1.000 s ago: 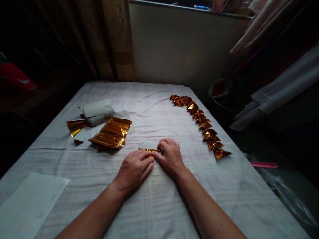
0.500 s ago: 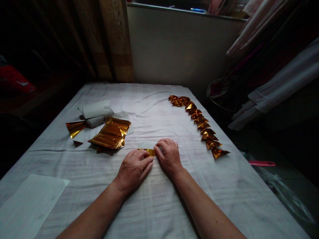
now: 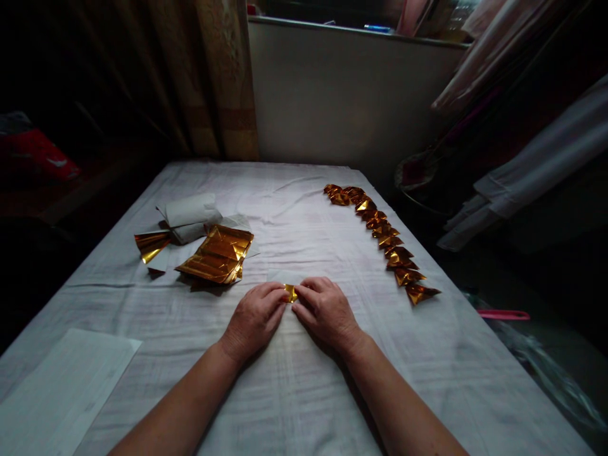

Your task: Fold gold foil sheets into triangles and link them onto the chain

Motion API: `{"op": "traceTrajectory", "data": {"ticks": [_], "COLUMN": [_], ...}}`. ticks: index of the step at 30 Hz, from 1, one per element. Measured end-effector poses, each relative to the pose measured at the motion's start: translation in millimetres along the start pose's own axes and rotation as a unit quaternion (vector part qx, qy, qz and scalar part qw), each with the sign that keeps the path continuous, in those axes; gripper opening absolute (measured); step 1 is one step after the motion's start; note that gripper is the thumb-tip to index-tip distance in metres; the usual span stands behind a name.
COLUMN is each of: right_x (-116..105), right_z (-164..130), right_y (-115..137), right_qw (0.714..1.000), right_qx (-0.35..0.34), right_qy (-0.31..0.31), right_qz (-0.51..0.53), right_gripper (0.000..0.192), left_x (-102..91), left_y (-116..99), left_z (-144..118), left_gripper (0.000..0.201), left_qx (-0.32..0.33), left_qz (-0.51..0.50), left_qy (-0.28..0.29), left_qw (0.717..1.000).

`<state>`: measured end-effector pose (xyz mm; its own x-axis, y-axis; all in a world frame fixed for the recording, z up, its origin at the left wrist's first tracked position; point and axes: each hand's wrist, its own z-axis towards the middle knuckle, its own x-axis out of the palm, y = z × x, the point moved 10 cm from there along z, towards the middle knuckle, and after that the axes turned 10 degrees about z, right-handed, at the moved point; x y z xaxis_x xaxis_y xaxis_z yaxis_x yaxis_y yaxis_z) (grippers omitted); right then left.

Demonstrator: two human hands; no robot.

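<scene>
Both my hands meet near the middle of the cloth-covered surface, over a sheet of gold foil paper (image 3: 291,293). My left hand (image 3: 254,316) pinches its left side, thumb and fingers pressed together. On the right side, my right hand (image 3: 327,310) grips it the same way. Between the fingertips a small gold strip shows; a pale part of paper lies just beyond. My fingers hide most of the sheet. To the left lies a stack of gold foil sheets (image 3: 216,253). Along the right edge runs a curved row of folded gold foil pieces (image 3: 399,256).
White rolled paper (image 3: 190,210) and a bent gold sheet (image 3: 152,246) lie at the back left. A large white sheet (image 3: 71,380) rests at the front left. Past the right edge are a pink handle (image 3: 503,314) and clear plastic. Clothes (image 3: 536,171) hang at the right.
My right hand has come down nearer to me, its fingers now level with the left hand's. Less of the gold strip and the pale paper shows. The whole view has shifted slightly.
</scene>
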<state>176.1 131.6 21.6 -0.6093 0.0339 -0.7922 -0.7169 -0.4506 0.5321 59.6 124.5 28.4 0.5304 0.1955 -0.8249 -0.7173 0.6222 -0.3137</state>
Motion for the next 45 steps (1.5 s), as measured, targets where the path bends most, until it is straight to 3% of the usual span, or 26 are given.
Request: {"op": "traceTrajectory", "data": {"ticks": [4,7,17,24,36,45], "right_x": [-1,-1,2,3,0,-6], "right_z": [1,2,5,6,2,1], "right_y": [0,0,1,2,-1,-21], "right_qw": [1.000,1.000,0.999,0.999,1.000,0.997], "right_qx": [0.011,0.017,0.026,0.014,-0.001,0.033], "right_qy": [-0.005,-0.007,-0.002,0.007,0.019,-0.022], "right_qz": [0.000,-0.002,-0.032,-0.046,-0.013,0.066], "right_gripper": [0.020,0.020,0.018,0.016,0.019,0.010], "left_x": [-5.6,-5.3,-1.8,2.8,1.1,2.4], "left_y": [19,25,23,25,18,17], "left_z": [-2,-1,1,1,1,2], "left_gripper": [0.020,0.022,0.020,0.025,0.014,0.017], "left_qx": [-0.042,-0.043,-0.037,-0.058,-0.036,-0.038], "left_qz": [0.029,0.048,0.056,0.049,0.096,0.092], "left_qy": [-0.024,-0.010,0.012,0.059,0.035,0.053], "left_qw": [0.998,0.998,0.998,0.995,0.994,0.994]}}
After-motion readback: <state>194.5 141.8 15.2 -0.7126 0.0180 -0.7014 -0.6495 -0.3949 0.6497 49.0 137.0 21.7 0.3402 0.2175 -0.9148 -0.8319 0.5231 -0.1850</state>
